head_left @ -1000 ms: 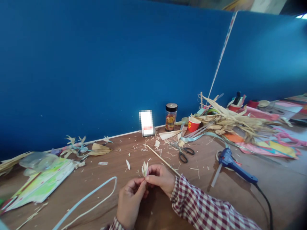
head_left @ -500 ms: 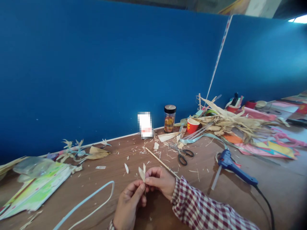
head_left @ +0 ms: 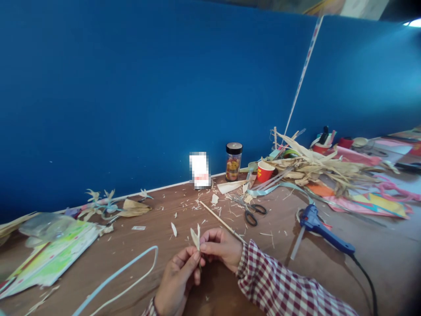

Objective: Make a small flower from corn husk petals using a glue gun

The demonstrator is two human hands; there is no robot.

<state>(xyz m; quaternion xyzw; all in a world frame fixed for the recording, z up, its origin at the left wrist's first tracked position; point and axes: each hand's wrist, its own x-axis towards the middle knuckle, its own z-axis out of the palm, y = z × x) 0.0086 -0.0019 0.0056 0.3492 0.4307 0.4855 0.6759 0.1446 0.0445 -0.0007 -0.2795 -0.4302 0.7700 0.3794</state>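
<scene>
My left hand (head_left: 181,275) pinches the base of a small flower of pale corn husk petals (head_left: 195,238), thumb and index finger together. A thin stem seems to run down between the fingers, mostly hidden. My right hand (head_left: 221,248) meets it from the other side, its thumb and fingertips closed on the lower part of the petals. The petals stand upright and slightly spread. Just beyond the hands a loose white petal (head_left: 174,229) lies on the brown table (head_left: 138,254). A thin wooden stick (head_left: 219,217) lies behind my right hand.
Black-handled scissors (head_left: 251,216) lie among husk scraps. To the right is a blue glue gun (head_left: 324,232) with its cord. Behind stand a lidded jar (head_left: 233,162), a red paper cup (head_left: 265,171) and a husk pile (head_left: 315,166). Finished husk flowers (head_left: 98,204) lie left.
The petals look slightly more spread apart at the top. Both hands keep their hold in nearly the same place; the view has shifted slightly.
</scene>
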